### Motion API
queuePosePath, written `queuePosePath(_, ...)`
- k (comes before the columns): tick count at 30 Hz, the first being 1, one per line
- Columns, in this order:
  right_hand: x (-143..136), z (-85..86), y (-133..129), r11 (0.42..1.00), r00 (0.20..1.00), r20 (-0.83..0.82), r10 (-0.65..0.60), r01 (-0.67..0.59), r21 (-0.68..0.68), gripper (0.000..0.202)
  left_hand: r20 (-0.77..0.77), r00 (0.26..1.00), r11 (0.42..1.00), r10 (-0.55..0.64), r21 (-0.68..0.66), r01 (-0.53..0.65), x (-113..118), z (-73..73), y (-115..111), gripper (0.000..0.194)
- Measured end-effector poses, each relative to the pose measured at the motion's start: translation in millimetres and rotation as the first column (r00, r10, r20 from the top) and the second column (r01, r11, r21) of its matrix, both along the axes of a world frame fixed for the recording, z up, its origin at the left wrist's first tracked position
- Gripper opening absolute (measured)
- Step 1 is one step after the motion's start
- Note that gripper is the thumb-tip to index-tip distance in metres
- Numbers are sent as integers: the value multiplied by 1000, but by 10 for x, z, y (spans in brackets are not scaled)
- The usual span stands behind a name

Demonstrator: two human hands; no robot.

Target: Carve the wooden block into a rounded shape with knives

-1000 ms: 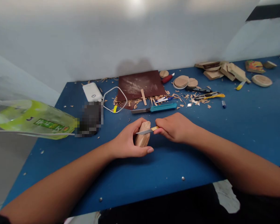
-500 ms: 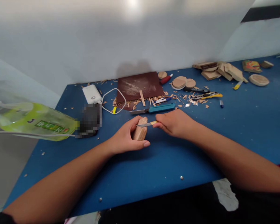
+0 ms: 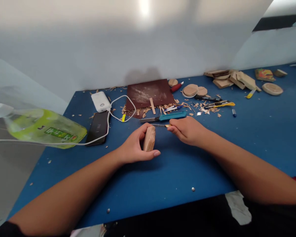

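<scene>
My left hand (image 3: 135, 144) is closed round a thick piece of wood (image 3: 149, 139), held on edge above the blue table with its cut face toward the right. In my right hand (image 3: 187, 130) is a small knife (image 3: 160, 125), its thin blade pointing left. The blade reaches the far upper edge of the wood; I cannot tell whether it touches. My fingers cover most of the knife's handle. Just beyond both hands lies a teal utility knife (image 3: 172, 116) with its blade out to the left.
A brown sheet (image 3: 150, 92), wood shavings and a red-handled cutter (image 3: 177, 87) lie behind my hands. Wood pieces (image 3: 245, 80) are heaped at the back right, near a yellow utility knife (image 3: 223, 104). At left are a bottle (image 3: 46, 128), phone (image 3: 98, 128) and power bank (image 3: 100, 101) with a white cable.
The knife blade has moved from across the wood's face to its far upper edge. My right hand has shifted slightly right, and the wood has turned a little in my left hand.
</scene>
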State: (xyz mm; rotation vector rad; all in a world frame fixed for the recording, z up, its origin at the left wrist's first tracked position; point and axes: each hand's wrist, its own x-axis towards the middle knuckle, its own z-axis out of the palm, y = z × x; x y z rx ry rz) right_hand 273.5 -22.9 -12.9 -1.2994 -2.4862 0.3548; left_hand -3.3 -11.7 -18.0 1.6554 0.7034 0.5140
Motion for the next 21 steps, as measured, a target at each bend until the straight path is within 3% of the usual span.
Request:
queuePosePath(5, -97, -25, -92, 992, 994, -30, 109, -111, -58, 66, -67, 996, 989, 52, 143, -42, 47, 17, -18, 62)
queuePosePath(11, -158, -22, -119, 989, 991, 45, 127, -123, -79, 72, -151, 969, 924, 194, 359, -129, 106, 18, -70, 64)
queuePosePath(21, -167, -55, -117, 989, 986, 94, 135, -129, -66, 70, -235, 919, 845, 316, 511, -160, 134, 30, -152, 65)
